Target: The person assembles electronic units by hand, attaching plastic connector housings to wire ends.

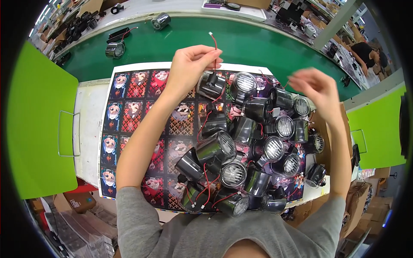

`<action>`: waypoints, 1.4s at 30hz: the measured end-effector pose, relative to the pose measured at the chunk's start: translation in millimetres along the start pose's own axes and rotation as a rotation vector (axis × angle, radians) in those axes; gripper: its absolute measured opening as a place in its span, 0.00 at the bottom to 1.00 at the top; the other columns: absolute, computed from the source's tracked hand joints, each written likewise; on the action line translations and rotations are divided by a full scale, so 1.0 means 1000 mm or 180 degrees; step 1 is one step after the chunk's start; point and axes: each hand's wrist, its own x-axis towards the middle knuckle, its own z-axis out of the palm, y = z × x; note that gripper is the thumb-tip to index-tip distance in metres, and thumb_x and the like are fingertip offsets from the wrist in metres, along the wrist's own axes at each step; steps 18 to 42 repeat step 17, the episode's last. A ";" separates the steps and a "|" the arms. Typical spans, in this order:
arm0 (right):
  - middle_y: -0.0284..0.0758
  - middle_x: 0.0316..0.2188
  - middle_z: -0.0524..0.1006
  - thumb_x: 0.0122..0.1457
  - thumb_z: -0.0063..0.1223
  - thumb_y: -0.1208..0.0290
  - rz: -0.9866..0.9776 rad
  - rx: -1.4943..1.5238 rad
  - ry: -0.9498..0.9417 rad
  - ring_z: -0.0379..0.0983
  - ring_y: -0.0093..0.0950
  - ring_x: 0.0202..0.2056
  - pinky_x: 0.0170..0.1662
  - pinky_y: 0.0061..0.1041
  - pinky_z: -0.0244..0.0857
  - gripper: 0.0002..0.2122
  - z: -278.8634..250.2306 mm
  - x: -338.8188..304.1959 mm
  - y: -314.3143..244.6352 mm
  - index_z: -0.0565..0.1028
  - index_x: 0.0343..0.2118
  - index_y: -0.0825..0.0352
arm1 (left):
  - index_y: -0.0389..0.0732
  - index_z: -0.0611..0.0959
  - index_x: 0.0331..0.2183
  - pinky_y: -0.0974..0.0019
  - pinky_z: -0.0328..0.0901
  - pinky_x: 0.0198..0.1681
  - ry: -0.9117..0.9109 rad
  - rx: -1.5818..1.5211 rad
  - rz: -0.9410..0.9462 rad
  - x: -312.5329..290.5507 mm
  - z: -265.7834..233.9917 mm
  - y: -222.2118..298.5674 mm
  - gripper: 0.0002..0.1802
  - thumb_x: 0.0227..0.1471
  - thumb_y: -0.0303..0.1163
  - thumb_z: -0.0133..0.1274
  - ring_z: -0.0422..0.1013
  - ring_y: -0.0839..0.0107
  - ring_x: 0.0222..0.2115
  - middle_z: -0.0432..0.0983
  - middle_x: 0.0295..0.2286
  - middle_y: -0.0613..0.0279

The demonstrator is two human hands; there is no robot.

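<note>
My left hand (189, 64) is raised over the far edge of a printed patterned sheet (129, 116) and pinches a thin red wire (214, 43) with a small white plug at its top. The wire runs down to a black cylindrical part (211, 85) hanging just below the hand. My right hand (313, 88) is lifted to the right, blurred, fingers loosely curled, and I see nothing in it. Between and below the hands lies a heap of several black round parts with silver grilles (245, 150) and red wires.
A green conveyor belt (258, 43) runs across the far side, carrying two similar parts (115, 49) (161, 20). Bright green panels with wire handles stand at left (38, 124) and right (378, 133). Another person (365, 53) sits at far right. Cardboard boxes lie below the table.
</note>
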 end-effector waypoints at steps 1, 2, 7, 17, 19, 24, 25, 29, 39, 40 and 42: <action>0.38 0.32 0.75 0.51 0.48 0.76 -0.0144 0.0038 -0.0105 0.72 0.23 0.34 0.40 0.19 0.65 0.08 0.018 0.016 -0.006 0.71 0.34 0.73 | 0.32 0.78 0.30 0.77 0.66 0.29 -0.0041 0.0038 -0.0002 0.002 0.000 -0.001 0.09 0.47 0.28 0.51 0.70 0.78 0.23 0.74 0.23 0.60; 0.37 0.31 0.75 0.51 0.48 0.76 -0.0362 0.0190 -0.0192 0.72 0.22 0.34 0.40 0.19 0.65 0.08 0.033 0.030 -0.012 0.72 0.33 0.73 | 0.32 0.78 0.30 0.77 0.66 0.29 -0.0067 0.0033 -0.0001 0.003 0.003 -0.001 0.09 0.47 0.28 0.51 0.70 0.78 0.23 0.74 0.23 0.60; 0.36 0.30 0.75 0.51 0.50 0.75 -0.0577 0.0723 -0.0382 0.72 0.22 0.33 0.39 0.20 0.67 0.08 0.069 0.088 -0.024 0.72 0.32 0.74 | 0.35 0.77 0.32 0.78 0.65 0.24 -0.0236 -0.0280 0.0047 0.007 0.014 0.000 0.09 0.48 0.30 0.50 0.69 0.79 0.20 0.72 0.22 0.63; 0.33 0.29 0.75 0.48 0.54 0.73 -0.0540 0.0765 -0.0704 0.70 0.20 0.34 0.42 0.19 0.62 0.09 0.076 0.101 -0.018 0.75 0.33 0.69 | 0.37 0.79 0.28 0.81 0.56 0.16 -0.0199 -0.0245 0.0288 0.007 0.012 -0.007 0.07 0.46 0.30 0.51 0.62 0.85 0.14 0.68 0.17 0.70; 0.33 0.29 0.75 0.48 0.54 0.73 -0.0540 0.0765 -0.0704 0.70 0.20 0.34 0.42 0.19 0.62 0.09 0.076 0.101 -0.018 0.75 0.33 0.69 | 0.37 0.79 0.28 0.81 0.56 0.16 -0.0199 -0.0245 0.0288 0.007 0.012 -0.007 0.07 0.46 0.30 0.51 0.62 0.85 0.14 0.68 0.17 0.70; 0.33 0.29 0.75 0.48 0.54 0.73 -0.0540 0.0765 -0.0704 0.70 0.20 0.34 0.42 0.19 0.62 0.09 0.076 0.101 -0.018 0.75 0.33 0.69 | 0.37 0.79 0.28 0.81 0.56 0.16 -0.0199 -0.0245 0.0288 0.007 0.012 -0.007 0.07 0.46 0.30 0.51 0.62 0.85 0.14 0.68 0.17 0.70; 0.33 0.29 0.75 0.48 0.54 0.73 -0.0540 0.0765 -0.0704 0.70 0.20 0.34 0.42 0.19 0.62 0.09 0.076 0.101 -0.018 0.75 0.33 0.69 | 0.37 0.79 0.28 0.81 0.56 0.16 -0.0199 -0.0245 0.0288 0.007 0.012 -0.007 0.07 0.46 0.30 0.51 0.62 0.85 0.14 0.68 0.17 0.70; 0.33 0.29 0.75 0.48 0.54 0.73 -0.0540 0.0765 -0.0704 0.70 0.20 0.34 0.42 0.19 0.62 0.09 0.076 0.101 -0.018 0.75 0.33 0.69 | 0.37 0.79 0.28 0.81 0.56 0.16 -0.0199 -0.0245 0.0288 0.007 0.012 -0.007 0.07 0.46 0.30 0.51 0.62 0.85 0.14 0.68 0.17 0.70; 0.33 0.29 0.75 0.48 0.54 0.73 -0.0540 0.0765 -0.0704 0.70 0.20 0.34 0.42 0.19 0.62 0.09 0.076 0.101 -0.018 0.75 0.33 0.69 | 0.37 0.79 0.28 0.81 0.56 0.16 -0.0199 -0.0245 0.0288 0.007 0.012 -0.007 0.07 0.46 0.30 0.51 0.62 0.85 0.14 0.68 0.17 0.70; 0.33 0.29 0.75 0.48 0.54 0.73 -0.0540 0.0765 -0.0704 0.70 0.20 0.34 0.42 0.19 0.62 0.09 0.076 0.101 -0.018 0.75 0.33 0.69 | 0.37 0.79 0.28 0.81 0.56 0.16 -0.0199 -0.0245 0.0288 0.007 0.012 -0.007 0.07 0.46 0.30 0.51 0.62 0.85 0.14 0.68 0.17 0.70; 0.33 0.29 0.75 0.48 0.54 0.73 -0.0540 0.0765 -0.0704 0.70 0.20 0.34 0.42 0.19 0.62 0.09 0.076 0.101 -0.018 0.75 0.33 0.69 | 0.37 0.79 0.28 0.81 0.56 0.16 -0.0199 -0.0245 0.0288 0.007 0.012 -0.007 0.07 0.46 0.30 0.51 0.62 0.85 0.14 0.68 0.17 0.70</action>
